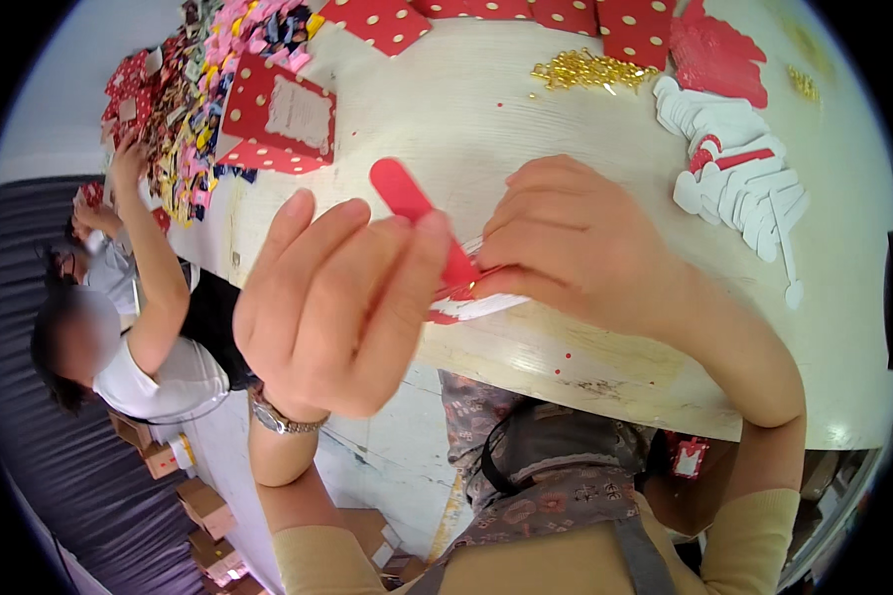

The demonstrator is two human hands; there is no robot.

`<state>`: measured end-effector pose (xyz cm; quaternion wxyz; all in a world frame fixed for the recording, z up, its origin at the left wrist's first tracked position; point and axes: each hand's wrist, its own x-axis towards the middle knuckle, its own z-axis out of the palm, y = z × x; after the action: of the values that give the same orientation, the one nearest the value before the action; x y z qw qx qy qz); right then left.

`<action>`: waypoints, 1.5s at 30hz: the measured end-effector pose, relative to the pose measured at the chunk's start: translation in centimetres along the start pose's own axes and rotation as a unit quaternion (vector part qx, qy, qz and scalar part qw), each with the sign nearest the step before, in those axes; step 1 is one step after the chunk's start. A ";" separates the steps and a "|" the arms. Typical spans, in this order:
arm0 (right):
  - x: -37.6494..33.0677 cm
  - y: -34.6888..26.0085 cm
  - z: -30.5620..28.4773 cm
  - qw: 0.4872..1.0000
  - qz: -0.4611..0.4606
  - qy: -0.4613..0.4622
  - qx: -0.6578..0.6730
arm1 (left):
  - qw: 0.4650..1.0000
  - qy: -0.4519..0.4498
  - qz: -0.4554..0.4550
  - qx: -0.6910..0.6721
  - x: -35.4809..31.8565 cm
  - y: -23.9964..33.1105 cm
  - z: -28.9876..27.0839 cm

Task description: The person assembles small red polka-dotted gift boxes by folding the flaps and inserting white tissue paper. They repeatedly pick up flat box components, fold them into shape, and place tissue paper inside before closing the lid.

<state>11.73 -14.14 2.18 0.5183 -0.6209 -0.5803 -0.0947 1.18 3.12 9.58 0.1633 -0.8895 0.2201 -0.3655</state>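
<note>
A red strip (pixel 404 191) with a rounded end, seemingly card, slants up between my hands. Fingers of my left hand (pixel 332 297) are closed on it in a pinch. My right hand (pixel 580 243) has its fingertips pressed together at the strip's lower end, where small gold bits and red and white pieces (pixel 486 305) show. Exactly what my right fingertips grip is hidden behind the fingers. Both hands are over the near edge of the pale table (pixel 446 109).
A red dotted box (pixel 283 109) stands at the left, beside a colourful heap of small items (pixel 193 109). Gold fasteners (pixel 590 71) lie at the back, with red dotted pieces (pixel 635 30). White cut-outs (pixel 749 193) and red pieces (pixel 714 59) are at the right. A person (pixel 169 367) works at the left.
</note>
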 end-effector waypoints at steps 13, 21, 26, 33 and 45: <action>-0.9 -0.9 0.6 1.000 0.027 0.006 0.006 | 0.667 -0.065 -0.465 -0.578 -2.4 3.0 -0.9; -0.6 -1.0 1.1 0.999 0.038 0.034 0.000 | 0.685 -0.035 -0.433 -0.584 -2.9 2.9 -0.3; -0.6 -0.9 1.2 0.999 0.036 0.027 -0.004 | 0.709 0.000 -0.363 -0.605 -3.9 2.5 0.7; -0.7 -1.1 0.9 0.999 0.044 0.012 -0.017 | 0.625 -0.027 -0.404 -0.667 -3.7 2.2 0.7; -0.6 -1.2 1.2 1.000 0.024 0.009 0.008 | 0.749 -0.077 -0.345 -0.560 -5.1 2.7 1.9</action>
<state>10.01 -13.86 1.90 0.5309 -0.6297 -0.5610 -0.0832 -1.44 3.72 4.08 -0.4849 -0.8621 0.0505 -0.1383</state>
